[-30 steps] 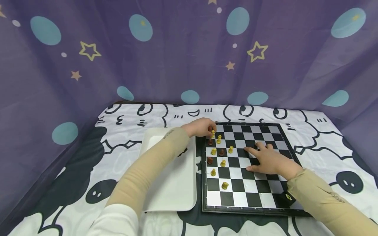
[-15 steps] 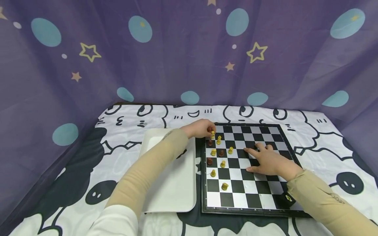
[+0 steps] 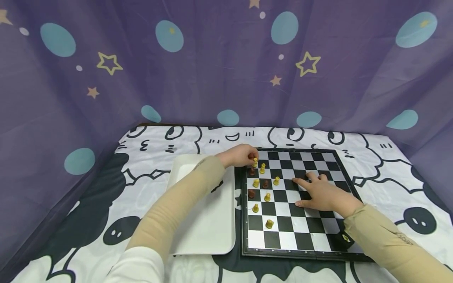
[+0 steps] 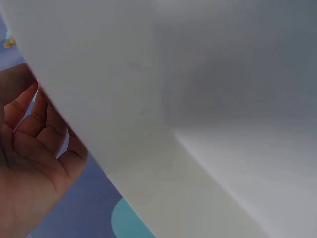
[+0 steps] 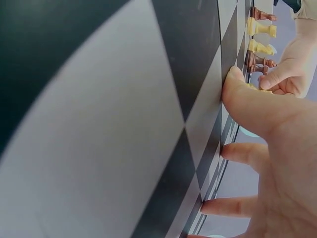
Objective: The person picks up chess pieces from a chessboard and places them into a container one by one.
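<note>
At the far left corner of the chessboard (image 3: 299, 224), my left hand (image 3: 239, 155) pinches a yellow chess piece (image 3: 255, 162) between thumb and fingers. Close by stand a dark red piece (image 3: 252, 171) and a yellow rook (image 3: 262, 168). My right hand (image 3: 320, 192) rests on the board's right half with fingers spread, and its thumb (image 5: 237, 91) and fingertips touch the squares in the right wrist view. In the left wrist view the white tray (image 4: 109, 99) fills most of the picture. Only part of the left hand (image 4: 34, 153) shows there, and its fingertips are hidden behind the tray.
More yellow pieces (image 3: 269, 223) and dark red pieces (image 3: 251, 193) stand along the board's left columns. The white tray (image 3: 205, 232) lies left of the board, under my left forearm, with a small black shape (image 3: 217, 186) in it. A patterned cloth (image 3: 152, 165) covers the table.
</note>
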Demonstrator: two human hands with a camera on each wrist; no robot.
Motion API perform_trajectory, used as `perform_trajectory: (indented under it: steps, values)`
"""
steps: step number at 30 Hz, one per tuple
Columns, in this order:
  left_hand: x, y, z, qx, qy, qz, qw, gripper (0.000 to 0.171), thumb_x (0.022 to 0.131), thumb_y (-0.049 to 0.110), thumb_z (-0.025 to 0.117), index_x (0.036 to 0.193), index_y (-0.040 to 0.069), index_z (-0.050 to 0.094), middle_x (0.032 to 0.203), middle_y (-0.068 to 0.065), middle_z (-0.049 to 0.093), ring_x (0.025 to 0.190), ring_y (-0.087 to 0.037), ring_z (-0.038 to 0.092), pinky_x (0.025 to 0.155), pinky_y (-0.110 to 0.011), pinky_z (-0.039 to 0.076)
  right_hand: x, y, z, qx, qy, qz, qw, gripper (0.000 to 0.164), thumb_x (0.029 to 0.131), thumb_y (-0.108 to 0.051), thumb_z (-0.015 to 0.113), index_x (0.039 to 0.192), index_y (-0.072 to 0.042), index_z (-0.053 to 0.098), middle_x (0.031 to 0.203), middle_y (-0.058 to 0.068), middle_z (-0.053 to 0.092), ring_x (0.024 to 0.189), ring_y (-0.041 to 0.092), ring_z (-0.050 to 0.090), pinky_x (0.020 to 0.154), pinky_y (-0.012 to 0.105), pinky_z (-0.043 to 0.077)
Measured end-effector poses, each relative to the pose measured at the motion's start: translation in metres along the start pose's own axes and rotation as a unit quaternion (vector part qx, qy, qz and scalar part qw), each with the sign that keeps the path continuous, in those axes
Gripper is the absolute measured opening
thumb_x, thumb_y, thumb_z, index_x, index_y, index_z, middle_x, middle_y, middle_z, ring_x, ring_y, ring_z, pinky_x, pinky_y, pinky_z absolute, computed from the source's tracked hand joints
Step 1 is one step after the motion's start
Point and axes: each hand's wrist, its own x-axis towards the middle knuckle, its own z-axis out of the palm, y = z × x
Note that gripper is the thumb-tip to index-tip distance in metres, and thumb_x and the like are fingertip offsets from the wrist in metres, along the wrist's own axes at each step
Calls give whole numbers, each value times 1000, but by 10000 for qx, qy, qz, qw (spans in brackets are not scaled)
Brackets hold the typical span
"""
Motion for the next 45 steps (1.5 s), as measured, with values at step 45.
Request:
perform_trajectory:
  steps: [45]
  values:
    - [-55, -11, -27, -374, 547, 208, 9976, 17, 93, 11, 59, 107, 4, 66, 99, -7, 67, 88, -18, 60, 80, -33, 50, -2, 2, -1, -53, -70, -127, 9999, 81, 80, -62, 60, 143, -15, 41, 140, 34, 31, 115, 56, 38, 75, 61, 46]
